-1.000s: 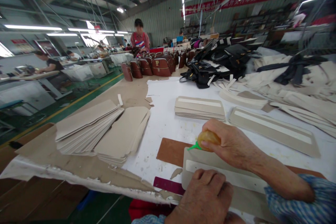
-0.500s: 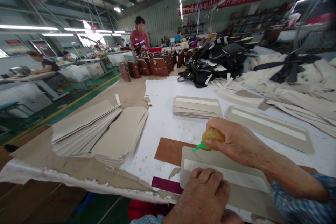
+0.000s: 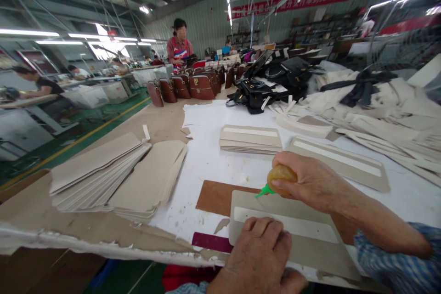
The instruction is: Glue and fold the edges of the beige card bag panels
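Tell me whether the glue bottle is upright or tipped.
Tipped. The glue bottle lies sideways in the right hand, green nozzle pointing left and down at the grey card piece.

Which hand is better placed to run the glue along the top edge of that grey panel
The right hand: it holds the glue bottle with the green nozzle at the grey panel. The left hand presses the panel flat.
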`<state>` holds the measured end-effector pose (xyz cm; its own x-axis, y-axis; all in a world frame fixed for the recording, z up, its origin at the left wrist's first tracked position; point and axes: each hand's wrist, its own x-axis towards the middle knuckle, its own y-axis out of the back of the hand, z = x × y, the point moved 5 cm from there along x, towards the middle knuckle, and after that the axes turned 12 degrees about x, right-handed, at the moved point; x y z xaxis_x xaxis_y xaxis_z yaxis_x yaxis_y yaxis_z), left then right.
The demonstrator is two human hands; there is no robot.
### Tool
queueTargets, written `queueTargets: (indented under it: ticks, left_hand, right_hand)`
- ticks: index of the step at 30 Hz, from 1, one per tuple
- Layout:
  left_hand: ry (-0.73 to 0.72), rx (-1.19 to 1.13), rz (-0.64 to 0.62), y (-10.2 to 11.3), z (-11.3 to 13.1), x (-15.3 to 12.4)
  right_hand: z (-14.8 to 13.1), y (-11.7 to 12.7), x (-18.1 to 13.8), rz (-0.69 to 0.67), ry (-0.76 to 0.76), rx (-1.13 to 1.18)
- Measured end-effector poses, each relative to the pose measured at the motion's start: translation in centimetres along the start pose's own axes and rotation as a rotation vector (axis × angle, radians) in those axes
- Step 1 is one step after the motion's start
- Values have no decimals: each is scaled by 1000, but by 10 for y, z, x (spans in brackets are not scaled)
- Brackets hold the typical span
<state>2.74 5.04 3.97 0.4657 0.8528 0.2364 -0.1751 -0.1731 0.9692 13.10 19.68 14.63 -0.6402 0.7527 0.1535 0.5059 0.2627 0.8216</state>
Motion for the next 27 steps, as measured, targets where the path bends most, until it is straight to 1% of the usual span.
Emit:
queueTargets:
  ticks: [6,11,18,21,27]
  left_hand:
    - [3,-16,16,0,1,0]
    - [8,-23,5,3,0,0]
    - [14,-31,5,3,1,-1]
    - [6,-42,-2,2,1,-1]
    - [13,-53,-21,2,0,0]
  right_hand:
    - [5,5,-5,6,-49,3]
    - [6,11,-7,2,-108,22]
    - [17,18,-15,-13,-200,30]
    - [22,20,-18,-18,-205,30]
    - [34,26,-27,14,-192,25]
